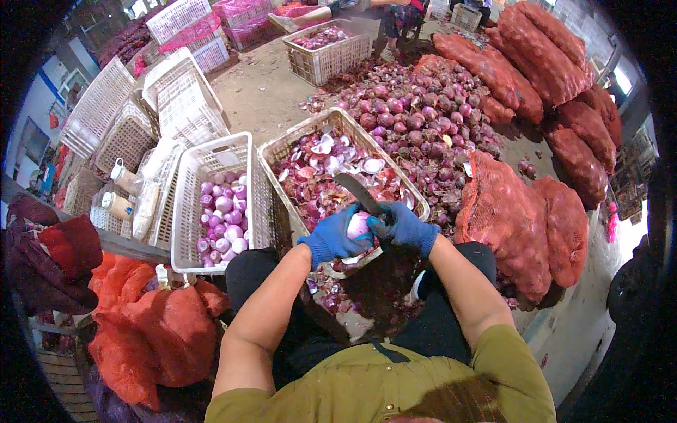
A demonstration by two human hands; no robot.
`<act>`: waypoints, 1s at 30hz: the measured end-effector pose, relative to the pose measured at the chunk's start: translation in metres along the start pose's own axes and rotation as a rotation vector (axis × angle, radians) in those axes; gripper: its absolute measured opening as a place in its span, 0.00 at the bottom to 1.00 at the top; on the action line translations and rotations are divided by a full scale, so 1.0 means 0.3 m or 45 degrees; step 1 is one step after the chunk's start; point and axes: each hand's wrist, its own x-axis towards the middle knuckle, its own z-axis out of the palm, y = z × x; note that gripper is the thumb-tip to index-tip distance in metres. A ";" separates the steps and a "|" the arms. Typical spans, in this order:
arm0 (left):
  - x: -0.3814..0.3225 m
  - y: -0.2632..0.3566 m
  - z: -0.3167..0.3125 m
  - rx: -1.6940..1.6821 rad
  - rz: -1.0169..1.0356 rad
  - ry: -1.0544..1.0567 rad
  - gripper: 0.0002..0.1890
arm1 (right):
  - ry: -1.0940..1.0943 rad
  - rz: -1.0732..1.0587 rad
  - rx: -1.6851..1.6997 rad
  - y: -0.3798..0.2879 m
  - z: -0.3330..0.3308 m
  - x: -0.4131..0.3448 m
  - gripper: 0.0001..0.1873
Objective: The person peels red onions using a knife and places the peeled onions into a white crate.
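Note:
Blue knit gloves cover both hands. My left hand [334, 235] grips a partly peeled red onion [358, 226], pale purple and shiny. In my right hand [404, 227] is a knife with a broad dark blade [360, 193], its tip pointing up and away to the left. The right fingers meet the onion's right side. Both hands are over the near end of a plastic crate [338, 113] filled with onion skins and cut ends [322, 164]. To the left, a white plastic crate [182, 211] holds peeled purple onions [225, 217].
Unpeeled red onions [412, 121] form a big heap beyond the skins crate. Full red mesh sacks [502, 227] stand at right, more piled behind. Stacked crates [185, 106] and two lidded bottles [117, 205] are at left. Orange mesh bags [158, 338] lie near my left knee. Another person's leg [392, 31] shows far off.

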 end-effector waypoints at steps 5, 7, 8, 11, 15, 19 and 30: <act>-0.014 0.028 0.009 0.392 0.034 0.026 0.52 | 0.083 -0.005 0.098 0.025 0.005 0.025 0.13; -0.014 0.015 0.030 0.282 -0.056 0.010 0.54 | 0.158 -0.103 0.267 0.033 0.021 0.043 0.14; -0.015 0.015 0.027 0.305 0.033 0.083 0.54 | 0.210 -0.084 0.351 0.028 0.028 0.039 0.16; 0.003 0.044 0.024 0.340 0.158 0.237 0.56 | 0.409 -0.060 0.434 0.114 0.001 0.088 0.16; 0.008 0.051 -0.042 0.477 -0.106 0.190 0.56 | 0.102 -0.055 0.181 -0.052 0.031 0.046 0.19; -0.017 0.154 -0.052 0.571 -0.231 0.036 0.50 | 0.074 -0.107 0.129 0.003 0.043 0.060 0.19; 0.010 0.044 -0.025 0.562 0.094 0.319 0.50 | 0.350 -0.101 0.316 0.102 0.050 0.116 0.20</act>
